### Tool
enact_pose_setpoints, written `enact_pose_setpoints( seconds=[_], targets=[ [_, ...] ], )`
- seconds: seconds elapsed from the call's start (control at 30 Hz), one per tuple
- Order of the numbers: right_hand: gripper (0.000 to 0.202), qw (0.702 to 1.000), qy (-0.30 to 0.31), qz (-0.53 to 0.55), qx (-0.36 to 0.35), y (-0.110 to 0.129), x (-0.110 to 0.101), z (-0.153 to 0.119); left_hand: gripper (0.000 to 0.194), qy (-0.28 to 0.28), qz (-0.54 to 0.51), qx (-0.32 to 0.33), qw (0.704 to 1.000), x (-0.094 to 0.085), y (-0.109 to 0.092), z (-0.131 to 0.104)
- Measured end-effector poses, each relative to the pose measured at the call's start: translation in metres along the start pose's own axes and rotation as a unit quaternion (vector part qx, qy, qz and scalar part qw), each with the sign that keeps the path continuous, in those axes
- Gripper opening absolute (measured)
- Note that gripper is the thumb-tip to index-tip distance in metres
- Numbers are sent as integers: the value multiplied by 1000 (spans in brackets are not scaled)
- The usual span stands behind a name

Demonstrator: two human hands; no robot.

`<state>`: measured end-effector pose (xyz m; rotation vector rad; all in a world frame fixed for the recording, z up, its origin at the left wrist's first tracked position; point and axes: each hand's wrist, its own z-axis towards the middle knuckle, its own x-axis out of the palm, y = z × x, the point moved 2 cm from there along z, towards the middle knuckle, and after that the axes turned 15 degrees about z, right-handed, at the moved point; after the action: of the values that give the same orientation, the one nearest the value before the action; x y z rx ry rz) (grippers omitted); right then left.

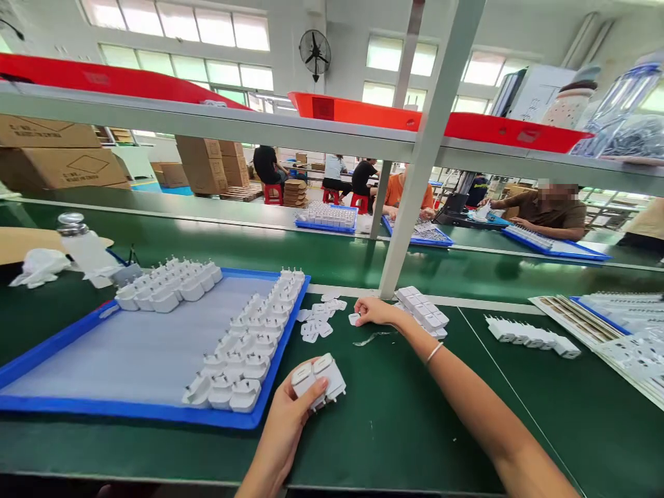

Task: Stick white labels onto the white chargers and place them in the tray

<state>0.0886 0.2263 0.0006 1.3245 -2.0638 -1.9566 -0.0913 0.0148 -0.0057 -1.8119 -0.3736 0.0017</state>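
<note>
White plug housings (pixel 319 380): gripped in left hand (pixel 297 401), thumb on top, above green table (pixel 404 415). Right hand (pixel 374 311), well apart, pinches a small white plate (pixel 354 319) beside scattered plates (pixel 317 319). Blue-rimmed tray (pixel 145 353) left of both.

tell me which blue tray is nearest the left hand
The large blue tray with a white base, left on the green worktop, beside the left hand; the other blue trays lie farther off, behind or at far right.
</note>
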Motion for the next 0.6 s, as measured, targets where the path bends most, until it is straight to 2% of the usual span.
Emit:
enact_pose_setpoints(
  seconds=[0.13, 0.23, 0.43, 0.6],
  targets=[
    [32, 1000, -12, 26, -1, 1, -1, -2, 61, -1, 17, 1, 1000, 1, -1, 2],
    [32, 997, -27, 64, -24, 3, 2, -14, 60, -14, 38, 15, 999, -1, 0, 2],
    [24, 976, -35, 198, -84, 5, 10, -68, 52, -2, 157, 101, 982, 5, -1, 2],
    [37, 940, 0, 327, -98, 6, 30, -115, 42, 39, 214, 147, 965, 19, 1, -10]
  ],
)
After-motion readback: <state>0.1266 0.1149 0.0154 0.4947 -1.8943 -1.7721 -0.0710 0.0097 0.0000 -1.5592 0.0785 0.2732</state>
